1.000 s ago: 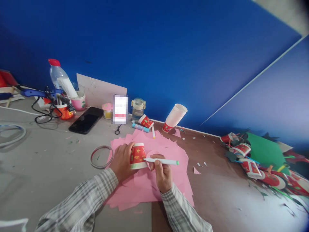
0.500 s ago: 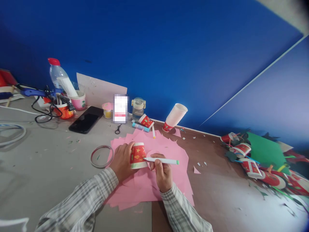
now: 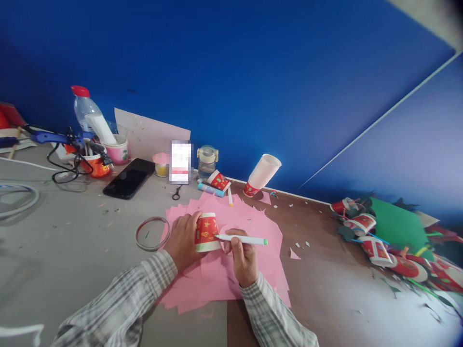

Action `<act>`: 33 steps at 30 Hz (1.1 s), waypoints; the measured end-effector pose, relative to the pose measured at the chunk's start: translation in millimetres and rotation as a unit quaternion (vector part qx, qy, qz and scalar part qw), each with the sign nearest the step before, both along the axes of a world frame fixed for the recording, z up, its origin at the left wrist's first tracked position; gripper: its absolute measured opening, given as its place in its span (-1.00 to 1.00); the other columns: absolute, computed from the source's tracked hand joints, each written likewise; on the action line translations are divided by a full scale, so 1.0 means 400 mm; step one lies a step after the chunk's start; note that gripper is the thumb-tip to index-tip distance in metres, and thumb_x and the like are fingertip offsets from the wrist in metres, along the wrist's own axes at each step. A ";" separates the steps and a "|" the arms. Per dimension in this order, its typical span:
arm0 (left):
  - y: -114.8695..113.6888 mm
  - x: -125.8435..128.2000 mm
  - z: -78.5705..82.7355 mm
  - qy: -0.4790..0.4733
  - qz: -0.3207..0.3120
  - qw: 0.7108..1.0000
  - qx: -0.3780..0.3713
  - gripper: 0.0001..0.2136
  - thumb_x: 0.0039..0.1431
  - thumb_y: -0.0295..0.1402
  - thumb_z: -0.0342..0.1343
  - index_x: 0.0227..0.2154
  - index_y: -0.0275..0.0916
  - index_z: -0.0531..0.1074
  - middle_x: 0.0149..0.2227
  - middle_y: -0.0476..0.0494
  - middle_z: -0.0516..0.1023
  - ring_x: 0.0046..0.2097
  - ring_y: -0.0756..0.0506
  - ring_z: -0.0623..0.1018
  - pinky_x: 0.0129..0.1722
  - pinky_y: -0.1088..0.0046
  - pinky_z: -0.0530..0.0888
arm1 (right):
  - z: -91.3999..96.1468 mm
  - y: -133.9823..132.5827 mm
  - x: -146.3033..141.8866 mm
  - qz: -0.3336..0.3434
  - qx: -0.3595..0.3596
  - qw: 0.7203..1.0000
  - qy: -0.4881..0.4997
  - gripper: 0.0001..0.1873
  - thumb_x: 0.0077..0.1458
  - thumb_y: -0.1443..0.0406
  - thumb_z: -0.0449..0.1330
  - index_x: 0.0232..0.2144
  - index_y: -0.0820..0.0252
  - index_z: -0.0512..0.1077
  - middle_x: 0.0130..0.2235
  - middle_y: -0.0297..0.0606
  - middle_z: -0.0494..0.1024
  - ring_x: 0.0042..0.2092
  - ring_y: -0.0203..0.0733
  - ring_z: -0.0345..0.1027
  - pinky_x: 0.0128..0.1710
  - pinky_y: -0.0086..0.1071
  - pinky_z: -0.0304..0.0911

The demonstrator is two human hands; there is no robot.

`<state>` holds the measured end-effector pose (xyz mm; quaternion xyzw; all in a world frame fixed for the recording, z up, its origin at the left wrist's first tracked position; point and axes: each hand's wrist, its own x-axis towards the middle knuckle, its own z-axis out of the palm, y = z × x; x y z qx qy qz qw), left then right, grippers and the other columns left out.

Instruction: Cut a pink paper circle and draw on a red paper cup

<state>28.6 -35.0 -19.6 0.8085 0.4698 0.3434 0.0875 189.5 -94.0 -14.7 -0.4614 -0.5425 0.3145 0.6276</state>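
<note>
My left hand (image 3: 185, 241) is closed round the left side of a red paper cup (image 3: 207, 230) with gold stars, which stands upside down on pink paper sheets (image 3: 217, 284). Green marks show along the cup's white band at the bottom. In my right hand (image 3: 244, 258) is a white marker (image 3: 249, 239) with a green end, gripped between thumb and fingers. Its tip points left and is at the cup's right side; whether it touches cannot be made out. A pink paper circle lies partly behind my right hand.
To the left are a tape ring (image 3: 152, 233) and a black phone (image 3: 129, 178). Behind the paper are scissors (image 3: 176, 193), a glue stick (image 3: 210, 189), a lidded jar (image 3: 207, 161) and a leaning cup stack (image 3: 262, 175). Decorated cups (image 3: 376, 250) and green paper (image 3: 400, 229) lie right.
The marker and my right hand have shifted very slightly left. My left hand and the cup stay almost exactly where they were.
</note>
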 end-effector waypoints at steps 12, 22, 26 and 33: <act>-0.003 0.002 0.007 0.001 0.006 1.000 -0.006 -0.25 -0.31 0.04 0.14 -0.04 -0.23 0.09 -0.30 -0.13 0.36 -0.26 -0.21 0.38 -0.22 0.16 0.37 | 0.004 -0.003 0.000 0.017 -0.009 1.000 0.004 -0.70 0.11 0.12 0.01 -0.36 0.18 0.42 -0.65 -0.41 0.32 -0.60 -0.22 0.21 -0.56 -0.37 0.19; -0.005 0.002 0.011 -0.006 0.008 1.000 -0.013 -0.27 -0.31 0.01 0.15 -0.04 -0.20 0.08 -0.30 -0.11 0.36 -0.26 -0.20 0.39 -0.22 0.17 0.36 | 0.002 -0.004 0.000 0.016 -0.011 1.000 0.009 -0.70 0.10 0.13 0.02 -0.37 0.19 0.43 -0.66 -0.43 0.30 -0.62 -0.24 0.19 -0.57 -0.37 0.17; -0.003 0.000 0.006 -0.006 0.005 1.000 -0.015 -0.26 -0.32 -0.01 0.16 -0.03 -0.19 0.07 -0.29 -0.11 0.36 -0.25 -0.21 0.38 -0.21 0.17 0.36 | 0.004 -0.004 0.001 0.017 -0.024 1.000 0.008 -0.70 0.10 0.13 0.02 -0.39 0.20 0.43 -0.68 -0.43 0.29 -0.63 -0.24 0.17 -0.59 -0.38 0.14; -0.002 -0.001 0.000 0.004 0.007 1.000 -0.005 -0.26 -0.32 -0.01 0.16 -0.03 -0.21 0.08 -0.28 -0.14 0.37 -0.24 -0.21 0.38 -0.21 0.16 0.36 | -0.005 0.005 0.003 -0.001 -0.034 0.998 0.061 -0.70 0.08 0.10 0.04 -0.40 0.18 0.42 -0.70 -0.47 0.26 -0.65 -0.28 0.12 -0.62 -0.42 0.11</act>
